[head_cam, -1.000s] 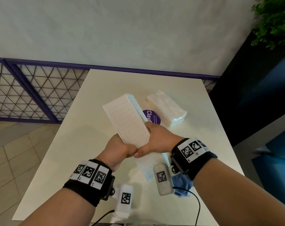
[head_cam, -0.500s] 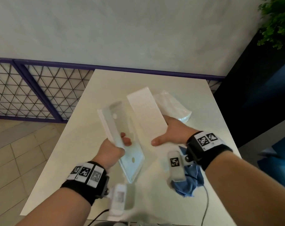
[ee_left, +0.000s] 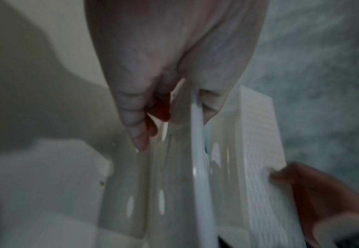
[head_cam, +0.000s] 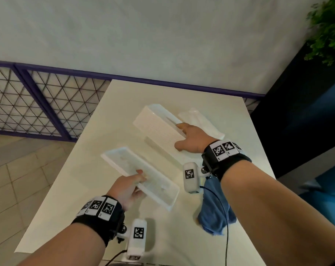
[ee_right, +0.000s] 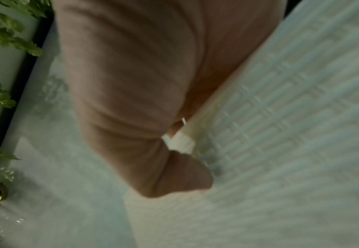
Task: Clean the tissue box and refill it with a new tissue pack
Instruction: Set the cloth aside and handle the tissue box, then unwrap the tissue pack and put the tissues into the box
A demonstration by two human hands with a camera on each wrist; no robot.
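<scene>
Two pieces where a second ago there was one: the tissue box has come apart, and each hand now carries a half over the middle of the counter. The left hand pinches the long near edge of the shallow base tray, thumb on top and fingers curled underneath — the left wrist view shows the same grip on the thin rim. The right hand holds the patterned cover by its near end, thumb on the textured side and fingers over the slotted top; half a second ago the two parts were only just separating, and now they sit well apart, the cover further toward the far edge of the counter. With the box open, its inside can be reached for wiping, so the cleaning step looks ready to start, and the refill is not yet done. The new tissue pack lies beyond the cover toward the far right corner of the counter, partly hidden by the right hand. The blue cloth lies crumpled near the right edge, below the right wrist. Both hands are full, so one part would probably have to be set down before the cloth can be picked up — and the cable trailing from the wrist camera crosses over the cloth, which might snag. Whether anything remains inside the cover cannot be told from here.
</scene>
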